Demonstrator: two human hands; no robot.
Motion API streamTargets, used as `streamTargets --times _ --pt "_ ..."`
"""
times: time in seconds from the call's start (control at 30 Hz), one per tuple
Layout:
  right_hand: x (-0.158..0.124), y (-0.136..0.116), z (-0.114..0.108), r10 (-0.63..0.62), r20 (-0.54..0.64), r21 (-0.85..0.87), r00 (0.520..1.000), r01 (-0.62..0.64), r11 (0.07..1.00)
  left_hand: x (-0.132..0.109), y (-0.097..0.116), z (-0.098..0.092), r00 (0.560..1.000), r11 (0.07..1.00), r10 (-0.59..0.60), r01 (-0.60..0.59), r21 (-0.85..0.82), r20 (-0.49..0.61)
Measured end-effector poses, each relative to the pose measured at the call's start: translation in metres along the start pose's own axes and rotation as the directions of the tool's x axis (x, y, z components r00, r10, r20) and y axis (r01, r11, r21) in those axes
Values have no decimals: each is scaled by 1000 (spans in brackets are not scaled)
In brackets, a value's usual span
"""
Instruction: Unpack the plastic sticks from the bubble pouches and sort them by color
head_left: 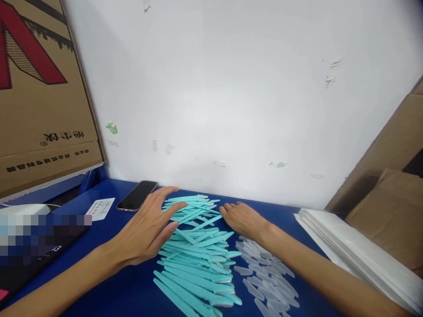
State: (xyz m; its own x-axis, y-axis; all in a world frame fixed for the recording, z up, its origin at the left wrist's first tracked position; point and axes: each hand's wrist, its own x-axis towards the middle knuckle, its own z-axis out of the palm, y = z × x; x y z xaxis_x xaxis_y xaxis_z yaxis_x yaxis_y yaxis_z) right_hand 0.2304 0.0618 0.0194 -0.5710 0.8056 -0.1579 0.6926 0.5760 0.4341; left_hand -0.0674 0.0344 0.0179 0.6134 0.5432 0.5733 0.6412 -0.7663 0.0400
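Many slim turquoise sticks with pale metal-edged tips (198, 273) lie in a long, overlapping pile on the blue table. At the pile's upper left is my left hand (150, 224), its fingers spread and nothing held between them. My right hand (239, 215) rests at the upper right of the pile, fingertips down by the end of a turquoise stick; its fingers are bent and partly hidden, so a grip cannot be made out. Below my right wrist, translucent, frosted plastic covers (264, 277) are scattered beside the sticks.
A black phone (137, 197) and a white printed card (101, 209) lie left on the blue table (124, 281). White flat sheets or bags (357, 255) are stacked at right. Cardboard (42, 105) stands at left, more cardboard (390, 220) at right, and a white wall (231, 88) behind.
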Motion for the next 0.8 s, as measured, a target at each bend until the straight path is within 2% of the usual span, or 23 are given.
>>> streamTargets --times 0.13,0.33,0.5,0.63,0.8 --pt "-8 3 -7 10 13 -40 1000 -9 999 0 1 -2 999 1000 28 -28 -7 -15" --pt "-35 12 -35 61 0 -54 998 -61 997 1 5 -7 993 996 88 -88 6 -82" --pt "-52 -4 -48 51 -84 -12 995 -52 999 1 22 -13 967 976 194 -173 131 -165" --pt "-58 -37 -48 -10 -278 28 961 19 999 1 49 -13 951 904 304 -274 328 -46" --pt "-65 -69 -44 -46 -398 -21 916 41 999 -5 69 7 970 856 229 -241 458 83"
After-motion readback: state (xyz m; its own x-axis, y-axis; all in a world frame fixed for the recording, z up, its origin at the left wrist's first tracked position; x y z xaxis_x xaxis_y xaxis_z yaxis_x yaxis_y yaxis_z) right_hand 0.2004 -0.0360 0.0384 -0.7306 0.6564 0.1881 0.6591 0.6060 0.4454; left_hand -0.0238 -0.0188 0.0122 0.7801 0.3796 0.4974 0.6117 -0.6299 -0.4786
